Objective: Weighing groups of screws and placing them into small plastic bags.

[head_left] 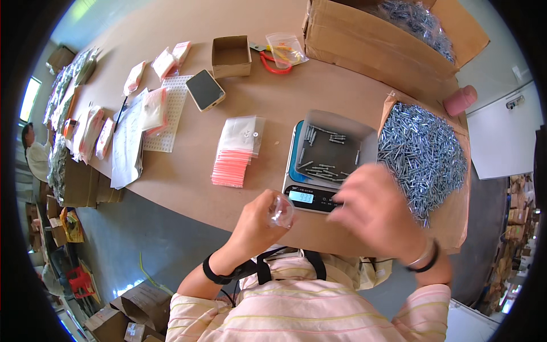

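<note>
One clear plastic bag [281, 212] sits just below the middle of the frame, grasped by the left hand's [256, 221] fingers; right of centre, the right hand [373, 208] shows blurred near a grey tray [333, 151] of screws [323, 170], its fingers' grip impossible to tell.

Bench [330, 85]: bare between pliers [276, 69] and tray [342, 121]; narrow lane between bags [236, 148] and scale [322, 198]. Tray: open-topped, walled all round. Obstacles: carton [364, 37], far side; screws [421, 157], right of tray; right fingers [364, 188], blurred, at scale's near right corner.
</note>
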{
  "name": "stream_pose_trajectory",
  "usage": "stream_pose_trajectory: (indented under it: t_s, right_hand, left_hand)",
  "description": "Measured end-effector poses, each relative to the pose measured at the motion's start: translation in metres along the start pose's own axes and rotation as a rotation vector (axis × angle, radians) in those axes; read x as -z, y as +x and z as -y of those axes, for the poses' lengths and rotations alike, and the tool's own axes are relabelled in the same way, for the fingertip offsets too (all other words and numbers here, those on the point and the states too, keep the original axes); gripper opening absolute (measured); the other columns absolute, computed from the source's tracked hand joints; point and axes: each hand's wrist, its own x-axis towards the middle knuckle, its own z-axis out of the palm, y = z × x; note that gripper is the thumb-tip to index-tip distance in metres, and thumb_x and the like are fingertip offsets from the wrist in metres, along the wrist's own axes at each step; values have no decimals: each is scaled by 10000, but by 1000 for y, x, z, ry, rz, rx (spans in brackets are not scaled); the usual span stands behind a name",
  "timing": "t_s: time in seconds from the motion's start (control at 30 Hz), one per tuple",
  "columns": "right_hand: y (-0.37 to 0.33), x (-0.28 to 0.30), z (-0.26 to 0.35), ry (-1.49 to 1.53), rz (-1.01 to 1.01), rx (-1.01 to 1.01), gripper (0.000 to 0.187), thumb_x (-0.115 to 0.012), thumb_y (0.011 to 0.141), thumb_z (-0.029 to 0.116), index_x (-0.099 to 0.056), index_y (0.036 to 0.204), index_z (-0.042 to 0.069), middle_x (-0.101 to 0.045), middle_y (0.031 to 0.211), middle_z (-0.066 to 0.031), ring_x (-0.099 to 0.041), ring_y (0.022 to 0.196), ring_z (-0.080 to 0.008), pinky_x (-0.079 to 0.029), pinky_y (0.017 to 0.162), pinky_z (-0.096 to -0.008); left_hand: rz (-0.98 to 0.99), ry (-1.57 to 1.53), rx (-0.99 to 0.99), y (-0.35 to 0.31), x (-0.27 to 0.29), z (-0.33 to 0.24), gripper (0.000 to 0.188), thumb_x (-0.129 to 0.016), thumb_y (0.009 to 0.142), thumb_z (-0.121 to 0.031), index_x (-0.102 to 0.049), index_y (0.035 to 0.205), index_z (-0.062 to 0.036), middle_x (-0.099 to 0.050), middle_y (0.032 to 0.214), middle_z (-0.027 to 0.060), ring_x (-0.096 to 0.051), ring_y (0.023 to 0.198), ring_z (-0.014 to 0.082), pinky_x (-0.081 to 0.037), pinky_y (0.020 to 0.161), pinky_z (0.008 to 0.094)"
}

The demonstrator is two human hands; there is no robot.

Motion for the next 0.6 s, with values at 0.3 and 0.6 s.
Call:
stream_pose_trajectory:
  t_s: [0.3,0.6]
  right_hand:
    - [-37,-81,44,286,-84,81,314,-765,840,289,-690,1004,32,-670,1013,-50,-651,886,-207,-542,768,-330]
    - [-18,-44,20,246,-90,98,246,-716,933,250,-698,1080,54,-687,995,-72,-667,848,-220,-556,683,-332]
  left_hand:
    - [245,266,-169,-17,-4,-4,457,-858,657,-120,-622,1047,-93,-608,1129,81,-492,1112,331,-362,966,409]
    - [163,157,-246,-15,-8,6,260,-862,716,-127,-671,879,-60,-679,818,70,-661,767,278,-524,707,371]
